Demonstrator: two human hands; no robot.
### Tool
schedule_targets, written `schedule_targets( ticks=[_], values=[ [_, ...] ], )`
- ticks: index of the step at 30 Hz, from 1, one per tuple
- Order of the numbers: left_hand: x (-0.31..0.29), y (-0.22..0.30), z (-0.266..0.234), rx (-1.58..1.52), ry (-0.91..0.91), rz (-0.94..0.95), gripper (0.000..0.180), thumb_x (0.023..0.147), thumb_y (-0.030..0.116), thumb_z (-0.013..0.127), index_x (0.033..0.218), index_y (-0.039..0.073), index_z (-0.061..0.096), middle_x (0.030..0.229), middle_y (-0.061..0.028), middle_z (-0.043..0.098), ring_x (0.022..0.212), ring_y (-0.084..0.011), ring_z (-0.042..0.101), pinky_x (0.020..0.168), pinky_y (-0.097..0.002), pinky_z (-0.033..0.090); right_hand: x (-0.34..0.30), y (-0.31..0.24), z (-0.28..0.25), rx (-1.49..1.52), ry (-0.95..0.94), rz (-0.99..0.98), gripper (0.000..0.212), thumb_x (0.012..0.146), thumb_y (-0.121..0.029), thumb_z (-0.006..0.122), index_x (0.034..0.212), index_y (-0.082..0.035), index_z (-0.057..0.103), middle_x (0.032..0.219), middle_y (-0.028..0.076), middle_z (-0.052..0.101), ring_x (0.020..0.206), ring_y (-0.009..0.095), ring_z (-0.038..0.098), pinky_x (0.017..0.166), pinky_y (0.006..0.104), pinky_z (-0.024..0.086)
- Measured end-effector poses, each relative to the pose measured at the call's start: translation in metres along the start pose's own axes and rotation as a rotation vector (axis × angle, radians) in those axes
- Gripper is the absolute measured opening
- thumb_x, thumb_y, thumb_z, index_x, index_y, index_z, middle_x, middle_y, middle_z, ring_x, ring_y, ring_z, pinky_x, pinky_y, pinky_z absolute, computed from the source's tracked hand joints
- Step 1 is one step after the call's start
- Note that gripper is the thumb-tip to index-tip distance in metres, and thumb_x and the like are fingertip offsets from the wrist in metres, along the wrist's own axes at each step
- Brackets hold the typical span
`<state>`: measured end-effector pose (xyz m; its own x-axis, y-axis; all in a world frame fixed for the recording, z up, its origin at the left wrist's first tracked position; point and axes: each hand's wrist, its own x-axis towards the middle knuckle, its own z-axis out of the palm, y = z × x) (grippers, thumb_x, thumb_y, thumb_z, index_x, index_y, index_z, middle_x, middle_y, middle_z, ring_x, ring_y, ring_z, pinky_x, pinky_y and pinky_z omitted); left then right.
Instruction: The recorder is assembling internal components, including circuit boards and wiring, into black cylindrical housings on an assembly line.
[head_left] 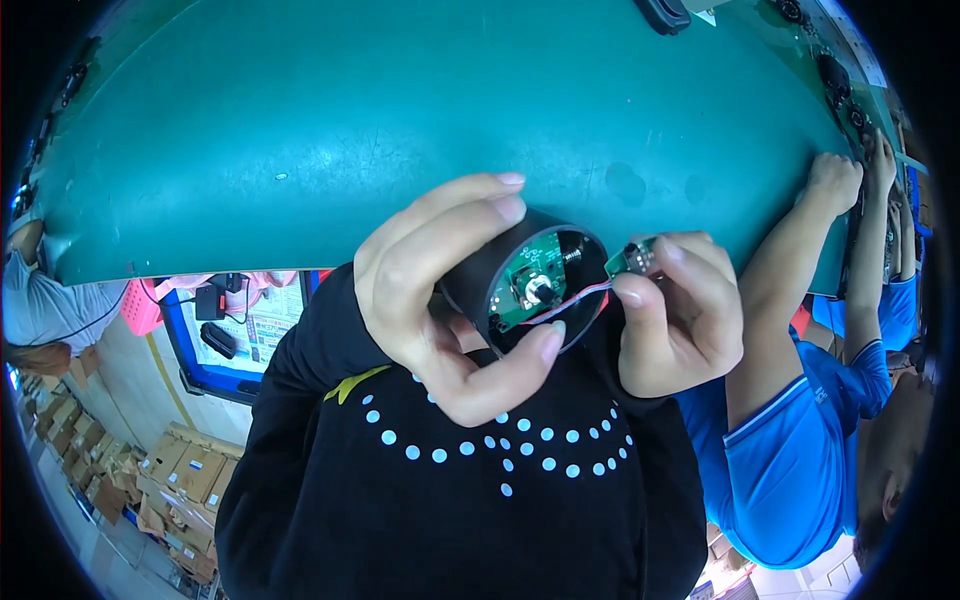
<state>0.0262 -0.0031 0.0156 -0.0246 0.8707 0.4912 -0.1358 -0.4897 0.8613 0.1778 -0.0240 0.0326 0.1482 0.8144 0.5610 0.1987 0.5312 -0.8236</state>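
Observation:
My left hand [430, 300] is wrapped round a black cylindrical housing [480, 265], its open end tilted toward me. Inside the housing sits a green circuit board [527, 283] with a metal part and a small spring on it. Red, blue and white wires [580, 296] run out of the opening to the right. Between the thumb and forefinger of my right hand [690, 315] is a small circuit board [632, 259], held just beside the housing's rim. Both hands are raised in front of my chest, above the near edge of the green table.
The green table [330, 120] spreads out ahead, with a black object [664, 14] at its far edge. A blue-framed tray [215, 385] holds black parts at left, beside a pink basket [142, 308]. Cardboard boxes [190, 470] stand behind. Co-workers in blue [790, 470] sit close at right.

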Motion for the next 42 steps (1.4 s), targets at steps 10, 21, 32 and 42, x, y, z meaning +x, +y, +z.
schedule_targets(
  ticks=[10,21,32,42],
  values=[
    [0.0,-0.008,-0.002,0.205,0.014,0.197,0.048,0.058,0.012,0.07,0.101,-0.002,0.053,0.094,-0.0171,0.061,0.073,-0.0287,0.063,0.049,-0.024,0.051,-0.008,0.007,0.003,-0.154,0.014,-0.005,0.021,0.066,0.004,0.072,0.086,0.001,0.066,0.085,0.012,0.06,0.064,0.016,0.053,0.06,0.0242,0.045],
    [-0.002,-0.025,-0.012,0.465,-0.349,0.373,0.026,0.074,0.018,0.067,0.097,0.01,0.057,0.095,-0.0159,0.059,0.068,-0.0237,0.061,0.045,-0.0246,0.05,0.014,0.008,-0.01,-0.493,-0.348,-0.355,0.016,0.059,0.0,0.071,0.074,-0.002,0.066,0.085,0.007,0.054,0.075,0.019,0.051,0.062,0.0268,0.044],
    [0.005,-0.032,-0.007,0.454,-0.345,0.486,0.024,0.07,0.009,0.067,0.091,0.016,0.059,0.096,-0.0146,0.058,0.067,-0.0213,0.06,0.043,-0.023,0.048,0.017,0.008,-0.007,-0.429,-0.416,-0.244,0.015,0.059,-0.003,0.07,0.072,-0.004,0.064,0.084,0.005,0.052,0.072,0.019,0.048,0.06,0.0259,0.042],
    [-0.009,-0.016,-0.003,0.339,-0.324,0.127,0.034,0.06,-0.002,0.062,0.093,0.008,0.058,0.075,-0.0082,0.059,0.05,-0.0138,0.054,0.039,-0.021,0.042,0.001,0.006,-0.008,-0.159,-0.294,0.104,0.013,0.067,-0.012,0.074,0.074,-0.006,0.066,0.089,0.005,0.053,0.073,0.017,0.047,0.062,0.0254,0.042]
  ],
)
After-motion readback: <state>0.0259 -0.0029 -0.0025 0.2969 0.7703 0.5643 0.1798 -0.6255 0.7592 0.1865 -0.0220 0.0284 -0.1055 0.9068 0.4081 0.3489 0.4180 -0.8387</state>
